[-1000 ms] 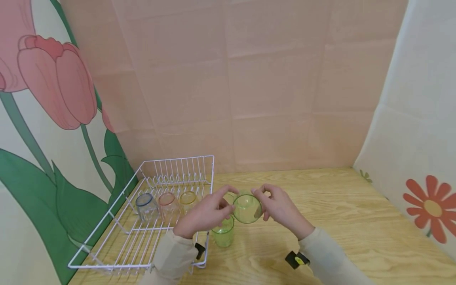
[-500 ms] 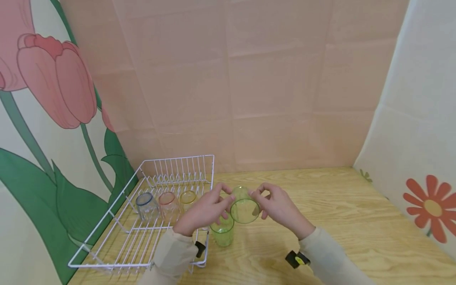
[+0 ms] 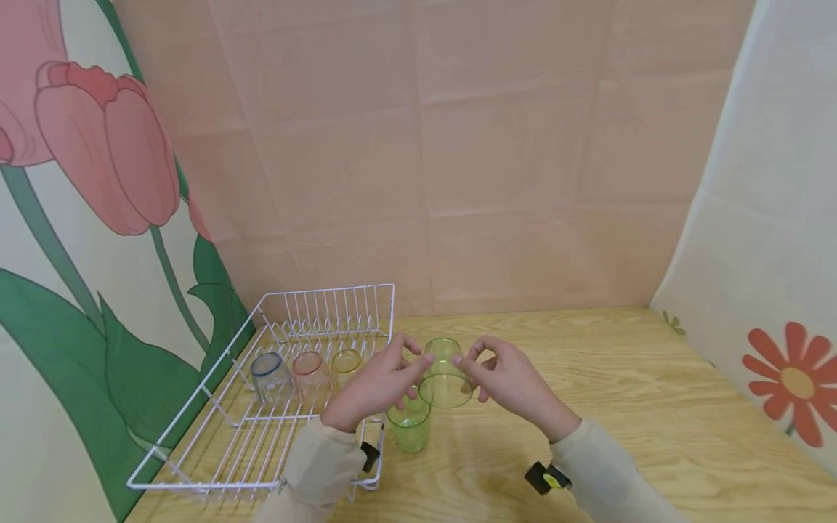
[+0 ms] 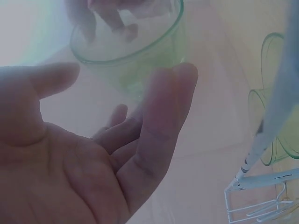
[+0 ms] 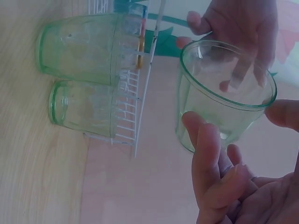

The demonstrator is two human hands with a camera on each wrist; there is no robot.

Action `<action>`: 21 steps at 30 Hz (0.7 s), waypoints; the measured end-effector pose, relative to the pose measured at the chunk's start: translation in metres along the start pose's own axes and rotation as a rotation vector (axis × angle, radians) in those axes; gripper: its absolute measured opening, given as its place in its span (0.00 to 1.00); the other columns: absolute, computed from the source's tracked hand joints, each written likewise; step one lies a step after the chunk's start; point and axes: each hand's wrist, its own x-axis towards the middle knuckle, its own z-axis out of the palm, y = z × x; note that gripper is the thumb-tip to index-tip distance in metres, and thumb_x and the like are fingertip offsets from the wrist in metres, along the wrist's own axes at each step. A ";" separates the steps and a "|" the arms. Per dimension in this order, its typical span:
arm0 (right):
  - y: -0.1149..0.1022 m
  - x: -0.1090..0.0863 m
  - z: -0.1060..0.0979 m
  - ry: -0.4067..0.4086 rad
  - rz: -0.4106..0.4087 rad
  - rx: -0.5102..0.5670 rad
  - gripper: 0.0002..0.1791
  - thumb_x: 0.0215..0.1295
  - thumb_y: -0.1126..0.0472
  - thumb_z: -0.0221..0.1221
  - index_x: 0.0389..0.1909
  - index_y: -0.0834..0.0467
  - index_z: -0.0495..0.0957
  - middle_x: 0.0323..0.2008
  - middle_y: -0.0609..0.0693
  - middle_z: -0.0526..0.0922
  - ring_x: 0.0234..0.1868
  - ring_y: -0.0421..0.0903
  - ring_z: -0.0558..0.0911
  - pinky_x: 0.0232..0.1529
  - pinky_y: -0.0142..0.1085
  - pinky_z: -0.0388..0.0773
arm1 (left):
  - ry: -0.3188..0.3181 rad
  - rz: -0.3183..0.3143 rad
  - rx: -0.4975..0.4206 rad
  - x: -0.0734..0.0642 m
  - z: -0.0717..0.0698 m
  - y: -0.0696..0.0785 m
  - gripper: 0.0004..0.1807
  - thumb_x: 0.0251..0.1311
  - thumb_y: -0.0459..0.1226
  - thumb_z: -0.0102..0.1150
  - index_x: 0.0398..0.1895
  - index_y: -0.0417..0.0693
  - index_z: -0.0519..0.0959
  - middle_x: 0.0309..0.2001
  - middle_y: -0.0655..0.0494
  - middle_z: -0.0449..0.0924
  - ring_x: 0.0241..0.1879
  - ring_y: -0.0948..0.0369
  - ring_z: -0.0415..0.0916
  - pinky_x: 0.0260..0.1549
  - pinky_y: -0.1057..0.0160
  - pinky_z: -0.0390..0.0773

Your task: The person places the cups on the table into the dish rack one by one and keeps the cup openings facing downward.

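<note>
The left hand and right hand grasped the transparent green tapered cup between them, its long axis tilted, base farther off, rim lower.

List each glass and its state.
Held green glass: tilted, between left hand and right hand.
Near green glass: upright on table.
Far green glass: upright on table.
Blue glass: upside down in rack.
Pink glass: upside down in rack.
Yellow glass: upside down in rack, partly hidden.
</note>
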 end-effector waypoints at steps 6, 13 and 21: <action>0.000 -0.001 0.001 -0.005 0.002 0.007 0.25 0.66 0.38 0.61 0.40 0.57 0.73 0.24 0.49 0.85 0.21 0.47 0.81 0.22 0.38 0.72 | -0.004 -0.018 0.010 0.001 0.000 -0.002 0.27 0.70 0.55 0.54 0.56 0.44 0.65 0.35 0.48 0.84 0.21 0.53 0.79 0.22 0.59 0.80; -0.001 0.000 0.001 0.010 0.019 -0.015 0.27 0.67 0.34 0.58 0.41 0.56 0.73 0.25 0.49 0.86 0.21 0.47 0.81 0.23 0.39 0.72 | -0.017 -0.007 -0.002 0.000 -0.001 -0.002 0.29 0.69 0.55 0.57 0.58 0.44 0.65 0.37 0.45 0.83 0.24 0.52 0.80 0.23 0.57 0.81; -0.002 0.000 0.001 0.024 0.049 -0.032 0.30 0.65 0.33 0.58 0.48 0.57 0.74 0.27 0.48 0.85 0.23 0.46 0.81 0.26 0.39 0.74 | -0.037 -0.003 -0.010 -0.003 -0.001 -0.001 0.30 0.65 0.54 0.62 0.56 0.44 0.65 0.40 0.41 0.82 0.25 0.54 0.80 0.25 0.57 0.81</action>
